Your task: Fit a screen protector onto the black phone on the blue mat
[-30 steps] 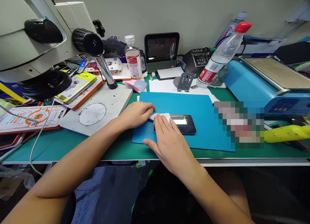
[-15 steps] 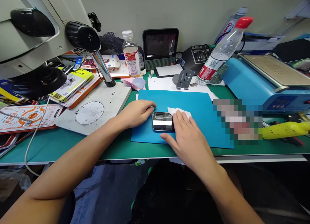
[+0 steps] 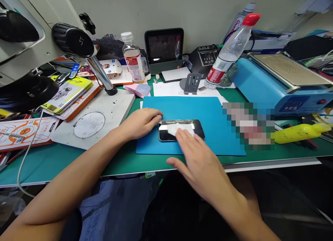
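A phone with a dark, shiny screen lies face up on the blue mat, its long side running left to right. My left hand rests on the mat at the phone's left end, thumb and fingers apart, fingertips at its upper left corner. Over the screen, my right hand has its fingers stretched out flat with the thumb held away. Under those fingertips a white tissue is pressed against the glass; part of it is hidden by the hand.
Left stands a microscope on a pale base, near stacked boxes. Behind the mat are a phone stand, a small screen and bottles. At right sit a blue heating machine and a yellow bottle.
My right hand has slid the tissue left, from the phone's right end onto the middle of its screen, uncovering that end. My left hand stays by the phone. The view has shifted slightly.
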The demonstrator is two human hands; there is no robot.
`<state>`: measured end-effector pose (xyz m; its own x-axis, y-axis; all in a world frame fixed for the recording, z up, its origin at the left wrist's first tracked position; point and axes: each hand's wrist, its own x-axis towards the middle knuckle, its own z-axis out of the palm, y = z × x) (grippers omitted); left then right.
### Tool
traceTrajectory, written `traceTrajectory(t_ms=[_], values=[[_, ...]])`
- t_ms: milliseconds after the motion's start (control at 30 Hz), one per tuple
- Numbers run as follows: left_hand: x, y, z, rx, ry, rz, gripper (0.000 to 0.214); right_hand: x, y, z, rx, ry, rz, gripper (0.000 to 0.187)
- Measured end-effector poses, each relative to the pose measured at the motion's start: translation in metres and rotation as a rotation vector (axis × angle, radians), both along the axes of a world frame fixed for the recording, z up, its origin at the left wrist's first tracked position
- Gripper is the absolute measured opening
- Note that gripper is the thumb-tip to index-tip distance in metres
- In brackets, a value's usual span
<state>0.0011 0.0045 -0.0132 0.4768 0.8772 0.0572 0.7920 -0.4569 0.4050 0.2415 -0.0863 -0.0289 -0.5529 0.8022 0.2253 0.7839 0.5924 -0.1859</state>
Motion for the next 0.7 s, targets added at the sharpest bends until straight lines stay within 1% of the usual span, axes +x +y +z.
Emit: traceTrajectory(t_ms=[100,167,233,333,400,600,700], values=[[0.000,0.000,0.001,-0.010,0.004,-0.058,0.045,0.026,0.008,0.001,0.028,-0.014,-0.081,0.070],[0.001,-0.001,0.002,-0.022,0.005,-0.082,0.045,0.034,0.009,0.003,0.044,-0.015,-0.094,0.066],[0.002,-0.001,0.004,-0.029,0.010,-0.088,0.046,0.035,0.007,0.007,0.069,-0.011,-0.086,0.064],[0.003,-0.001,0.004,-0.033,0.020,-0.094,0.046,0.030,0.002,0.010,0.101,-0.002,-0.081,0.065],[0.003,-0.001,0.003,-0.033,0.023,-0.099,0.046,0.024,0.003,0.010,0.092,0.006,-0.075,0.065],[0.002,-0.002,0.001,-0.028,0.024,-0.109,0.045,0.000,0.030,0.011,0.006,0.022,-0.054,0.065],[0.002,-0.002,0.000,-0.026,0.031,-0.112,0.045,-0.003,0.033,0.015,-0.006,0.023,-0.048,0.063]])
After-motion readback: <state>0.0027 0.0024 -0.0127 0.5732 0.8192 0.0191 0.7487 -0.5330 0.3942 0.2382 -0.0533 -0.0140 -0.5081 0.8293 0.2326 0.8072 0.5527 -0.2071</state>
